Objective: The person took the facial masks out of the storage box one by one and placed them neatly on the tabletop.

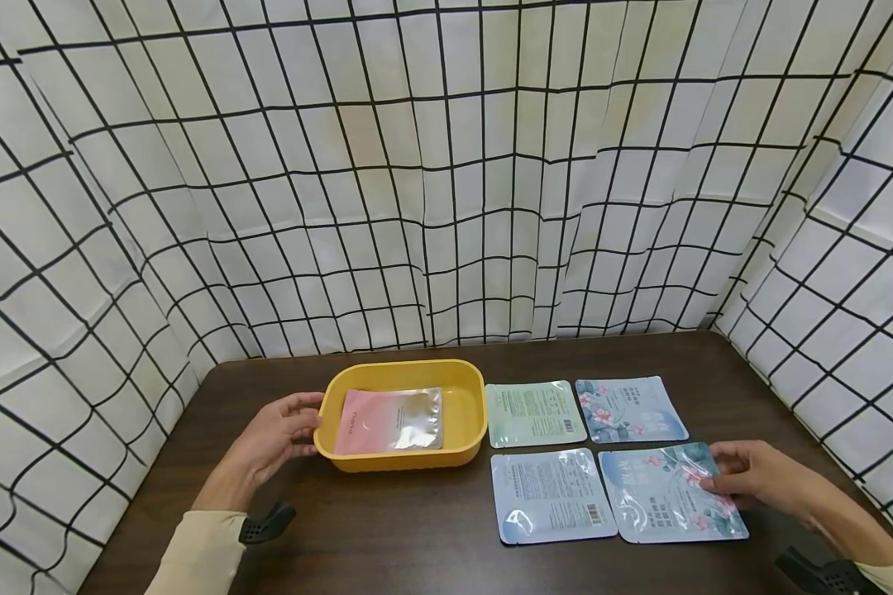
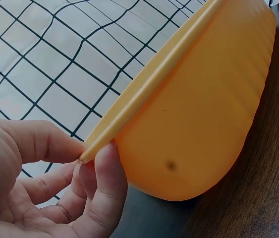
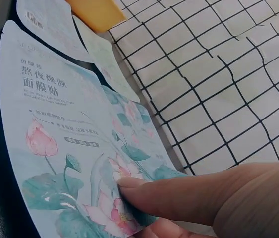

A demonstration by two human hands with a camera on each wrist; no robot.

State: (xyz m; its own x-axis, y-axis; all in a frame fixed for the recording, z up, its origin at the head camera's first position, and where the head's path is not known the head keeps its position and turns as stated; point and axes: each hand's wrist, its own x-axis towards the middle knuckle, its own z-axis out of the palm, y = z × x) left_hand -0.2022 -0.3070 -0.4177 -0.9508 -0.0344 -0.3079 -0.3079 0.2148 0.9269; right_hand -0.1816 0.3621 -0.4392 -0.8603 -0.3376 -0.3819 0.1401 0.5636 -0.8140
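Note:
My left hand [image 1: 286,434] pinches the left rim of a yellow plastic basin [image 1: 465,405], thumb on one side of the rim and fingers on the other. Inside the basin lies a pink and silver sachet [image 1: 387,421]. At the right, my right hand [image 1: 766,479] pinches the edge of a blue face mask sachet [image 3: 55,119] printed with pink lotus flowers, its thumb on top. That sachet is at the front right of a group of flat sachets. Beside it on the left is a pale blue sachet [image 1: 551,496] with small print and a barcode.
Behind these two lie a green sachet [image 1: 536,413] with a barcode, next to the basin, and another blue flowered sachet [image 1: 632,409]. Everything sits on a dark brown wooden table [image 1: 387,529]. White cloth with a black grid [image 1: 476,190] hangs around the back and sides.

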